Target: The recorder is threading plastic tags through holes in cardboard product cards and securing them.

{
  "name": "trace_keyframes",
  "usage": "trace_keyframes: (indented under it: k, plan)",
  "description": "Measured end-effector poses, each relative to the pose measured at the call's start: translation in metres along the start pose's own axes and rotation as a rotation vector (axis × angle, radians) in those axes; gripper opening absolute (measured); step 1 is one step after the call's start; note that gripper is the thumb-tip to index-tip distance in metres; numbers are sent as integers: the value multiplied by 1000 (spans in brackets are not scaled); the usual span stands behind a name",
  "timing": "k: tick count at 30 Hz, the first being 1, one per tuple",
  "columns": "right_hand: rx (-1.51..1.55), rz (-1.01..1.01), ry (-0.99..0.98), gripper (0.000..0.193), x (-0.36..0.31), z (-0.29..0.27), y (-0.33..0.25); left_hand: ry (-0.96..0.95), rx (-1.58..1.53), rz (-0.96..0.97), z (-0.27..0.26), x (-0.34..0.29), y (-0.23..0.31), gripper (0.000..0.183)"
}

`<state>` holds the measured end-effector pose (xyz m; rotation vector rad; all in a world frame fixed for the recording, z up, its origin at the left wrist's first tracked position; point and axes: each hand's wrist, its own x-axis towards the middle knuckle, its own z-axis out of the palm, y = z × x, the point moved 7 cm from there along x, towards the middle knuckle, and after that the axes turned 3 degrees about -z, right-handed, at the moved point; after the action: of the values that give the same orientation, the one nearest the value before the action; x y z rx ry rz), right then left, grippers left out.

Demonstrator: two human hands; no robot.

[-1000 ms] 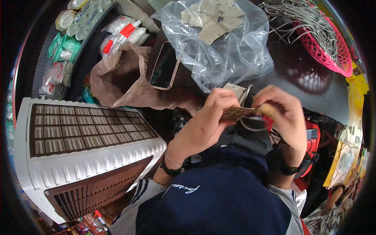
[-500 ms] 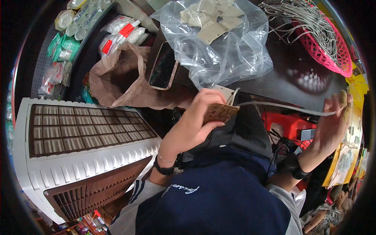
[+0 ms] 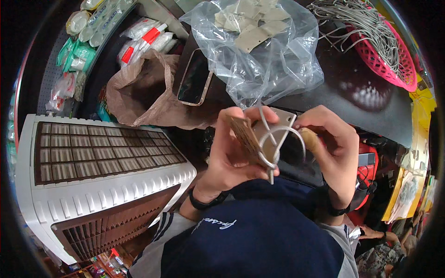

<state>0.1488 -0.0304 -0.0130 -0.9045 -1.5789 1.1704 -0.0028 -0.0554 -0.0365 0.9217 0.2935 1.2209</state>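
My left hand (image 3: 222,160) grips several flat tags, with a brown fibrous one (image 3: 245,134) in front and a beige one (image 3: 279,121) with corner holes spread behind it. A pale grey cord (image 3: 279,144) loops around and over the tags. My right hand (image 3: 336,150) is closed at the beige tag's upper right corner. Its thumb wears a yellowish cover and sits beside the cord loop; what its fingertips pinch is hidden. More beige tags (image 3: 252,34) lie in a clear plastic bag (image 3: 292,69) on the dark table (image 3: 333,109).
A pink basket (image 3: 407,69) of grey cords stands at the far right. A phone (image 3: 194,78) and an open brown sack (image 3: 139,95) lie left of the bag. A white air cooler (image 3: 106,185) fills the left side. A red container (image 3: 366,178) sits right of my lap.
My right hand has come in from the far right to the tags. The cord, stretched out straight before, now hangs in loops. My left hand has turned the tags more upright.
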Motion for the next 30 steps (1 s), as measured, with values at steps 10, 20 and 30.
trace_keyframes:
  k: [10, 20, 30]
  plan:
    - [-103, -146, 139, 17, 0, -2, -7, -105, 482, 152, 12, 0, 1, 65]
    - [500, 117, 73, 10, -3, 3, 16, -160, 597, 154, 17, 2, 2, 62]
    - [23, -106, -1, 14, 2, 3, -5, -133, 672, 123, 10, 5, 3, 58]
